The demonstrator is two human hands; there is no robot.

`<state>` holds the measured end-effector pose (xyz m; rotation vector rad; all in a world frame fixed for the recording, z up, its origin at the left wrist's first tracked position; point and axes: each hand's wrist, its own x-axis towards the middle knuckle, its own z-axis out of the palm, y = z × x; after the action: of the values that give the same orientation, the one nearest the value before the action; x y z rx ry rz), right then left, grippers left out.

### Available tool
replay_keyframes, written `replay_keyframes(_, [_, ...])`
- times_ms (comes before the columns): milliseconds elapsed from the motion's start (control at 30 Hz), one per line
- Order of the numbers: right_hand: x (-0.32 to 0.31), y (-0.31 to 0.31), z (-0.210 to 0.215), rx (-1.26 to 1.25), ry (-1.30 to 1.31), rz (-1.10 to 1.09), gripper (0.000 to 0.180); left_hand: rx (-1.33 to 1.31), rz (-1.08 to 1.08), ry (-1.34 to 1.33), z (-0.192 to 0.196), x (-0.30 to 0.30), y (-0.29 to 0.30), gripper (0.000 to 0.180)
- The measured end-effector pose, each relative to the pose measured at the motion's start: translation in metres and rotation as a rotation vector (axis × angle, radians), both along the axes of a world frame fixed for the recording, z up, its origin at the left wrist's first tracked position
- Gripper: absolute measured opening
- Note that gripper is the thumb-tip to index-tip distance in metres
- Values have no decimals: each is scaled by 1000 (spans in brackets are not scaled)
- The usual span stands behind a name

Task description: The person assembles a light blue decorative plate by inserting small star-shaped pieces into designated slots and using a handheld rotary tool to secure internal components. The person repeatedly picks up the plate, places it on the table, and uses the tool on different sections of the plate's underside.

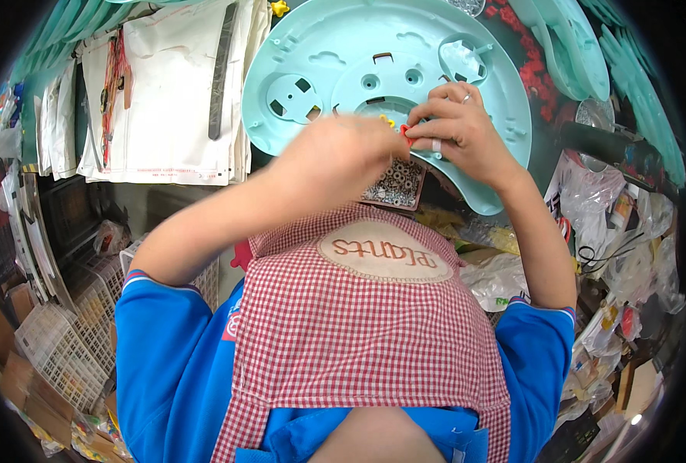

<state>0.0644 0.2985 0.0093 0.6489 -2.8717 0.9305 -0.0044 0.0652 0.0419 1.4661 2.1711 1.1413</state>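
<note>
A turquoise curved plastic shell (497,116) lies on the bench, with molded posts, round recesses and square holes. My right hand (466,135) is over its near right part, thumb and fingers pinched on a small red plastic piece (407,136). My left hand (335,158) is close beside that piece, smeared by motion, so its fingers and anything in them cannot be made out. A small yellow piece (387,121) shows just past the left fingers. Below the hands, a shallow tray (414,202) holds many small metal parts that look like nuts or washers, partly covered by my left hand.
White sheets or flat bags (173,85) lie at left, with a dark strip (223,69) and red wires (114,92) on them. More turquoise shells (570,46) stand at far right, near scattered red pieces (539,77). Clear plastic bags (589,193) and white baskets (65,351) flank me.
</note>
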Motion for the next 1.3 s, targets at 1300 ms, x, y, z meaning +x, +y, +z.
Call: replay_keyframes(1300, [21,-41,57,-110,119,-198,24,-647,1198,537,-38,-179,-225,28])
